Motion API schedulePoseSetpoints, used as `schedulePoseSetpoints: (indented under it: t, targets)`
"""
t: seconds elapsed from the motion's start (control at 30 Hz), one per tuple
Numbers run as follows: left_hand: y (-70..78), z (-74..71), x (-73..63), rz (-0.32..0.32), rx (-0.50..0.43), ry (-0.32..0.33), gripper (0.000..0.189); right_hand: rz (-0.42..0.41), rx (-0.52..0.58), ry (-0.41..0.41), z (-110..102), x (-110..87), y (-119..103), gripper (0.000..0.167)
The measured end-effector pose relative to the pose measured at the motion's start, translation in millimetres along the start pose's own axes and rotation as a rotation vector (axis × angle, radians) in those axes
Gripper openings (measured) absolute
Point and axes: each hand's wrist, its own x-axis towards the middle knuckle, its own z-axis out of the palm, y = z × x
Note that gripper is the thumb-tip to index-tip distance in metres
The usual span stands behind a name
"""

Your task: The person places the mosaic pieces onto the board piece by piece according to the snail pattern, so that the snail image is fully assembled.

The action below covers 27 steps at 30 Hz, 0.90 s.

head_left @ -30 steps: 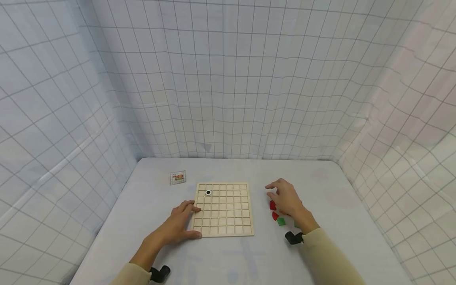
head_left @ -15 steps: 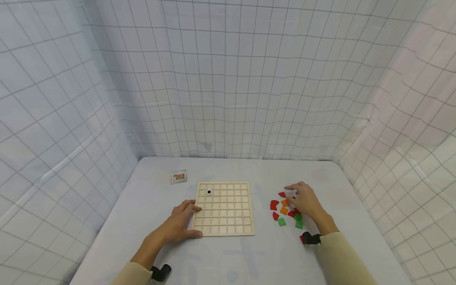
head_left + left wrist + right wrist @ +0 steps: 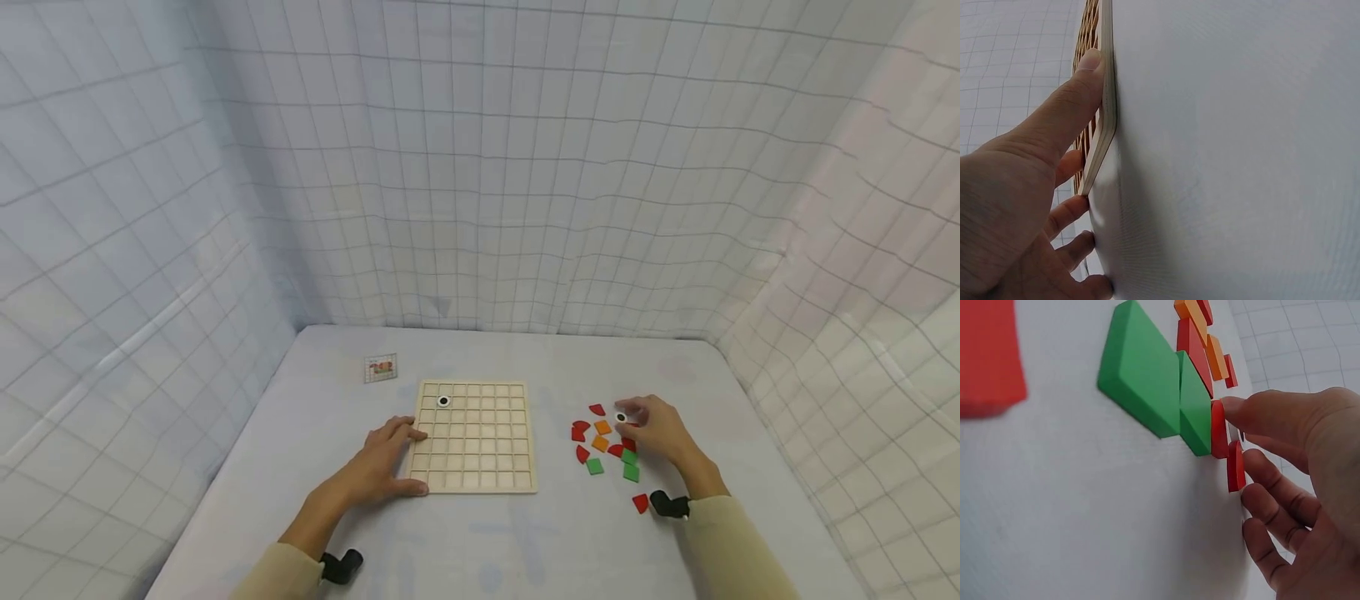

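A pale wooden grid board lies at the middle of the table, with one white disc with a black dot in a cell near its upper left. My left hand rests at the board's left side. In the left wrist view its straight thumb lies over the board's edge, the other fingers spread beside the corner. My right hand pinches a second black-dotted white disc between thumb and index finger. Red pieces lie right under that hand, partly hidden by it.
Several red quarter-round pieces, orange squares and green squares lie loose right of the board. One red piece is nearer the front. A small picture card lies at the back left. Grid-patterned white curtains enclose the table.
My right hand has moved right from beside the board, over the loose pieces, and its thumb and index finger have closed on the white disc. The left hand has stayed at the board.
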Motion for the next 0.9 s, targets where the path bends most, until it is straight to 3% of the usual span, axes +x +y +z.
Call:
schedulePoseSetpoints:
  t: [0.47,0.9]
  targets:
    - [2.4,-2.7,-1.8,0.005,-0.021,0.003,0.084,-0.013,0.053,0.021,-0.6,-2.8,-2.4,0.030]
    - [3.2,-3.1,-1.1,-0.002,-0.017,0.001,0.083,-0.017,0.054,0.041,2.0,-2.1,-6.1,0.031]
